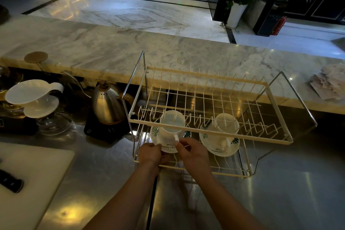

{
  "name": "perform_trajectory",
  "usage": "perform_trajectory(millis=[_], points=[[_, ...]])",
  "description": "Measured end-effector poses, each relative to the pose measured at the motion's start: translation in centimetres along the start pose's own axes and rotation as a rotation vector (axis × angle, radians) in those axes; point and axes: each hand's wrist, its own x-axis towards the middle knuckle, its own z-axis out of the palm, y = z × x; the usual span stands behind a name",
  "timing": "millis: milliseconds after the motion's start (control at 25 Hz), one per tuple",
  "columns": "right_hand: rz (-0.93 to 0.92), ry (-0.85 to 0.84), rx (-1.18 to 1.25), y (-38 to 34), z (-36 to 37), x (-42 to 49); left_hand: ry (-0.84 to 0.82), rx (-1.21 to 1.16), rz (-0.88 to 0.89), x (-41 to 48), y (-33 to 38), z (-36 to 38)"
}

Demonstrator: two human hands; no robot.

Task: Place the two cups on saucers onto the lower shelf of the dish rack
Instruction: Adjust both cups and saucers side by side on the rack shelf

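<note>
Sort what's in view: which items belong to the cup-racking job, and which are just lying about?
Job: left cup and saucer, held by left hand and right hand; right cup and saucer; dish rack.

Lying about: kettle, white dripper, cutting board, papers.

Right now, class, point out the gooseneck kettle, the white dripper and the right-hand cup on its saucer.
gooseneck kettle (pixel 107 105), head view, on its steel body.
white dripper (pixel 30 92), head view, on its inner cone wall.
right-hand cup (pixel 226 124), head view, inside its bowl.

Light: dim, warm — overhead glare patches on the steel counter (pixel 280 192).
Edges: wide-angle bowing.
Blur: slight, lower left.
</note>
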Motion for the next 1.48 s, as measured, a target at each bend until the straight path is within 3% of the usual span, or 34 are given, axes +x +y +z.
perform_trajectory(millis=[160, 640, 880, 1000, 1160, 1480], points=[[0.022, -0.016, 0.013, -0.3, 0.3, 0.0, 0.008, 0.036, 0.079, -0.2, -0.2, 0.1], [0.073, -0.04, 0.131, -0.1, 0.3, -1.1, -0.018, 0.022, 0.07, -0.5, -0.5, -0.3], [0.491, 0.316, 0.511, 5.1, -5.5, -3.3, -0.009, 0.005, 0.031, -0.2, -0.7, 0.2], [0.65, 0.362, 0.633, 6.1, -7.6, -2.5, 0.003, 0.02, 0.046, -0.3, -0.8, 0.3], [0.734, 0.342, 0.698, 6.0, -8.9, -0.2, 0.007, 0.018, 0.065, -0.8, -0.6, 0.3], [0.742, 0.333, 0.559, 6.5, -9.6, 1.4, 0.029, 0.02, 0.078, -1.2, -0.3, 0.4]])
